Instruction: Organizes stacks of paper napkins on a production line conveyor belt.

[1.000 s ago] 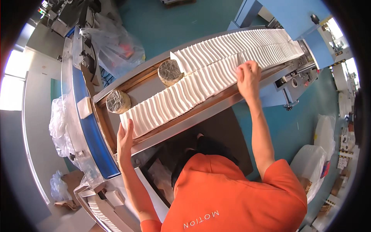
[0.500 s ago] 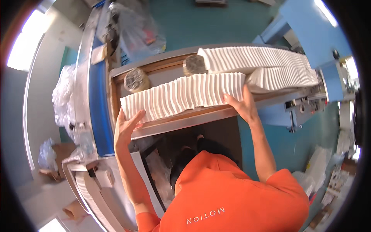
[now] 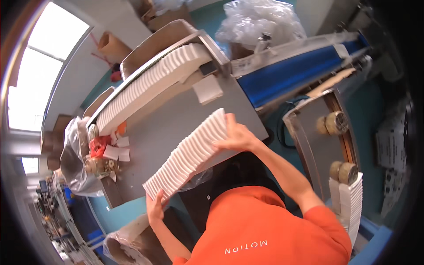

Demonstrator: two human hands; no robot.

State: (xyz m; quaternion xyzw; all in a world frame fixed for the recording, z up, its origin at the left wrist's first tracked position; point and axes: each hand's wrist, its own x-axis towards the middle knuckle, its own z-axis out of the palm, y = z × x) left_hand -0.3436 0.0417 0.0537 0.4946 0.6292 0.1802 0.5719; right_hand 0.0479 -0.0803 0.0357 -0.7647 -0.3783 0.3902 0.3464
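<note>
A long stack of white folded paper sheets [image 3: 190,154] is squeezed between my two hands, slanting over the front edge of a grey metal table [image 3: 176,119]. My left hand [image 3: 154,207] presses flat against the stack's lower near end. Against the upper far end, my right hand [image 3: 236,134] pushes with spread fingers. My orange shirt fills the lower middle of the view.
A second long row of white folded sheets [image 3: 150,84] lies in a tray at the table's back. A blue conveyor belt [image 3: 287,79] runs to the right. A metal trough [image 3: 309,141] holds two tape rolls [image 3: 338,123] and more white sheets [image 3: 351,203]. Clear plastic bags [image 3: 75,154] hang at left.
I lifted the stack out of the metal trough and turned left with it; it now hangs over the grey table, still clamped between both hands.
</note>
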